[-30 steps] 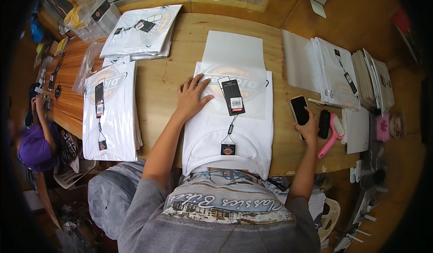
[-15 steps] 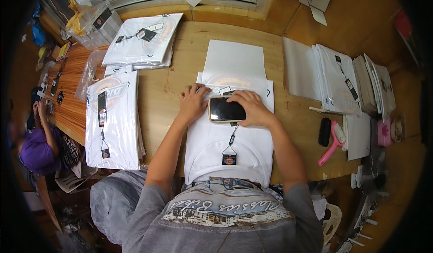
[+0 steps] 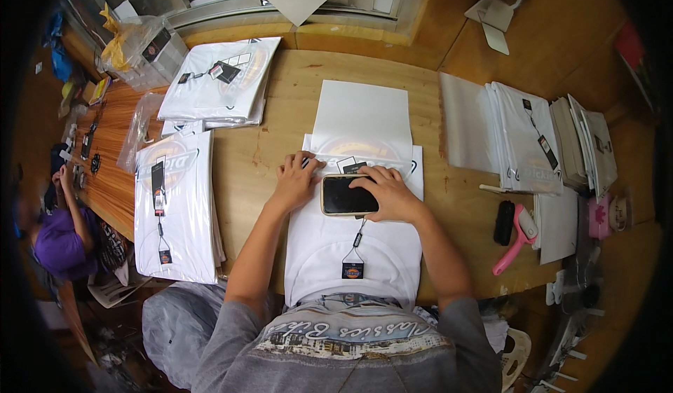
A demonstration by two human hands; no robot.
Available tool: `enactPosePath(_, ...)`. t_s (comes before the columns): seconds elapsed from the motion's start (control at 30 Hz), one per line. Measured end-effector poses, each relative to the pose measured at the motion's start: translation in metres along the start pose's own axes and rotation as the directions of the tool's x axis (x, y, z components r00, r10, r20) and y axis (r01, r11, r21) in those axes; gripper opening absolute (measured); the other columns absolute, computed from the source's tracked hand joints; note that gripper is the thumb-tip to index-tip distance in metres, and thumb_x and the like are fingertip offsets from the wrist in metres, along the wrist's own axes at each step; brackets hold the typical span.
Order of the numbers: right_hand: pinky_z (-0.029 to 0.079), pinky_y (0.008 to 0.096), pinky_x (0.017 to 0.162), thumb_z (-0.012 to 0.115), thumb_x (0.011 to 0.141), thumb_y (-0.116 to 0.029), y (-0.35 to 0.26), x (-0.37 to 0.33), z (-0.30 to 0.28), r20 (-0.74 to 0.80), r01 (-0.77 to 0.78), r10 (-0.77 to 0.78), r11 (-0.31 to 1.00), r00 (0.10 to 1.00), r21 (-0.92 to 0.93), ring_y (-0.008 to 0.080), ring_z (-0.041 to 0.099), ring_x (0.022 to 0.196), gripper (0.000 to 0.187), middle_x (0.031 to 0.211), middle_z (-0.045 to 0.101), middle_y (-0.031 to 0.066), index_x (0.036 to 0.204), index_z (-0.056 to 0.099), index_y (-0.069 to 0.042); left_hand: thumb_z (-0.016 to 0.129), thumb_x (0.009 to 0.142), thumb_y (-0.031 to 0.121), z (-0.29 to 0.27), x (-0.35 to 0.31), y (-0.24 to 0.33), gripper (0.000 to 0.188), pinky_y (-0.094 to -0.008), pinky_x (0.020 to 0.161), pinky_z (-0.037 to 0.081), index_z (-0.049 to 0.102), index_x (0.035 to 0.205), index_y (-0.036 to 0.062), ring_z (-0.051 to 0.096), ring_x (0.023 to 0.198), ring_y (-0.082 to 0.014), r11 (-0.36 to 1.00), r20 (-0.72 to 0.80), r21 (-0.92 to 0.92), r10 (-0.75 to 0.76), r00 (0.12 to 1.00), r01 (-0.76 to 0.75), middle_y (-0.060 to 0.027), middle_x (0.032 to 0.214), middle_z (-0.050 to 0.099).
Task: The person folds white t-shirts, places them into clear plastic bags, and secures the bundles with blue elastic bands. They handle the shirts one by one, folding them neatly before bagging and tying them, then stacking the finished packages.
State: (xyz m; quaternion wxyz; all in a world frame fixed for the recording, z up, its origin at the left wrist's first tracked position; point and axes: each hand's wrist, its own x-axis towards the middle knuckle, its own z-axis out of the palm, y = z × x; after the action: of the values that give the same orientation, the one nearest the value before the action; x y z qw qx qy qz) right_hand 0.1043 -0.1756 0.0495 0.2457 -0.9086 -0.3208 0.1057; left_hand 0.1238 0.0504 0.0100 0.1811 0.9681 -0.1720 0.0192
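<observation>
A folded white T-shirt point(image 3: 308, 242) lies in front of me, with a pale translucent sheet point(image 3: 361, 116) over its far part and a printed emblem showing through. My right hand point(image 3: 394, 195) grips a smartphone point(image 3: 338, 195) with a dark screen and light case, thumb and fingers over its right end. The phone covers part of a black hang tag point(image 3: 355, 167). A smaller black tag point(image 3: 352, 270) hangs on a cord toward the collar. My left hand point(image 3: 296, 181) rests on the shirt's left side, fingers bent but apart, holding nothing I can see.
Bagged white shirts lie in stacks at left point(image 3: 179, 232), far left point(image 3: 217, 81) and right point(image 3: 522, 137). A pink-handled lint roller point(image 3: 520, 235) lies at right beside a black object point(image 3: 503, 223). A person in purple point(image 3: 66, 242) sits at the far left.
The whole scene sits lower in the picture as the view tilts. Slightly more of the black hang tag shows beyond the phone. Both hands keep nearly the same pose on the shirt.
</observation>
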Motion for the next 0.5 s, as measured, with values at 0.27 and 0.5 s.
enactPosePath(0.27, 0.033, 0.034, 0.084, 0.051, 0.071, -0.005, 0.055, 0.041, 0.013, -0.338, 0.053, -0.038, 0.998, 0.94, 0.036, 0.0245, 0.041, 0.097, 0.029, 0.101, 0.047, 0.0075, 0.1, 0.053, -0.008, 0.051, 0.071, 0.014, 0.008, 0.064, 0.026, 0.023, -0.0366, 0.074, 0.033, 0.052, 0.094, 0.0107, 0.042, 0.09, -0.0219, 0.952, -0.106, -0.052, 0.295, 0.95, -0.302, -0.0052, 0.09, 0.048)
enactPosePath(0.5, 0.031, 0.0351, 0.084, 0.051, 0.075, -0.023, 0.075, 0.036, 0.002, -0.34, -0.153, 0.118, 0.985, 0.933, -0.08, 0.0227, 0.039, 0.097, 0.028, 0.103, 0.046, 0.0044, 0.101, 0.053, -0.013, 0.053, 0.072, 0.021, 0.021, 0.08, 0.01, 0.021, -0.036, 0.075, 0.033, 0.056, 0.09, 0.0094, 0.042, 0.09, -0.0216, 0.968, -0.14, -0.098, 0.217, 0.966, -0.232, -0.0055, 0.09, 0.049)
